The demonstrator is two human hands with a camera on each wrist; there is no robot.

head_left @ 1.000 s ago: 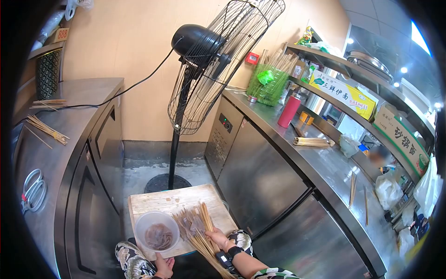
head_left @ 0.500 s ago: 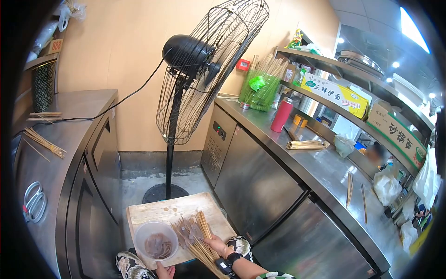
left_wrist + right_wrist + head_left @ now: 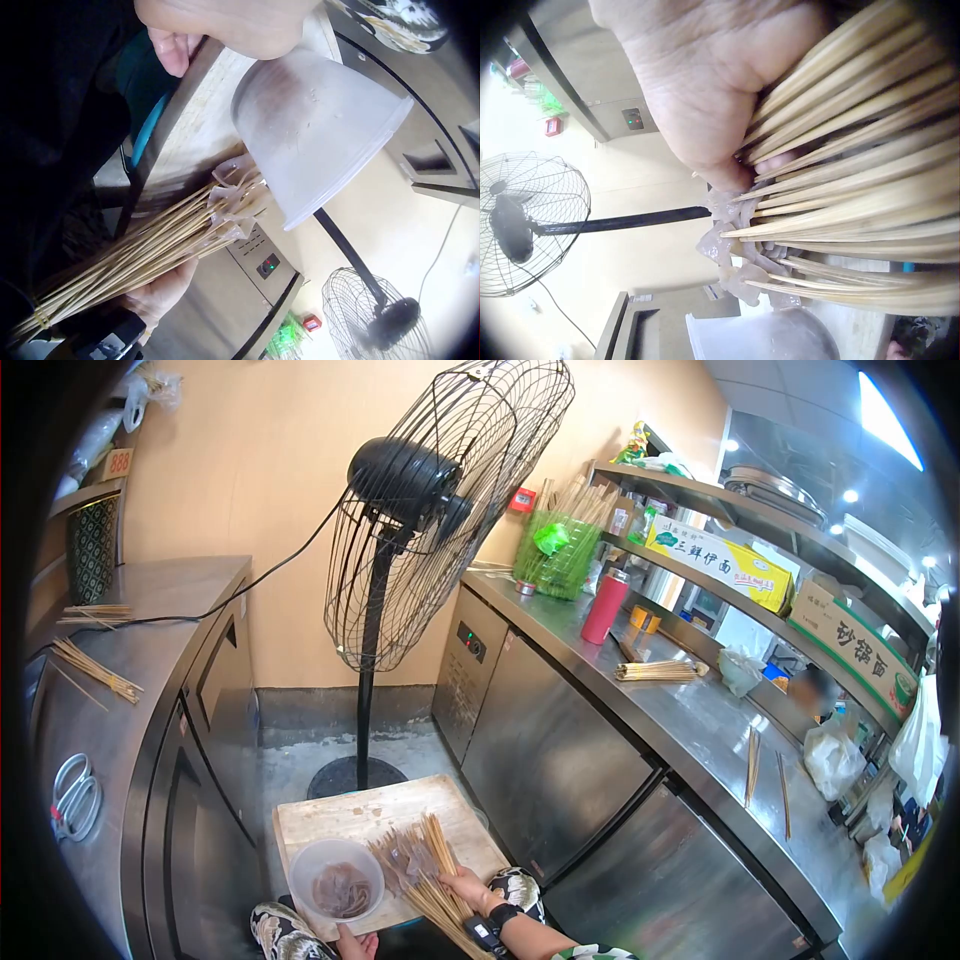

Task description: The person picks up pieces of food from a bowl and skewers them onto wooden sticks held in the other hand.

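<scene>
A translucent tub (image 3: 336, 880) with brownish-grey strips of food inside stands on the wooden board (image 3: 350, 800). My left hand (image 3: 355, 943) is at the near edge of the board, its thumb side against the lower part of the tub (image 3: 315, 127) and its fingers loosely bent. To the tub's right, a sheaf of thin wooden skewers (image 3: 440, 905) lies slanted, with pale, glossy food pieces (image 3: 739, 255) on their tips. My right hand (image 3: 472, 890) grips skewers at the right side of the sheaf, thumb close to the food; some of its fingers are hidden behind the sticks.
A black standing fan (image 3: 400, 480) rises behind the board. Steel counters flank both sides; the left one holds scissors (image 3: 76, 797) and loose skewers (image 3: 95, 668). On the right counter are a red bottle (image 3: 605, 607), a green basket (image 3: 556, 555) and more skewers (image 3: 660, 671).
The head view has shifted, so the surroundings appear slightly lower and further left than a second ago. Both hands, the tub and the skewers keep nearly the same places on the board.
</scene>
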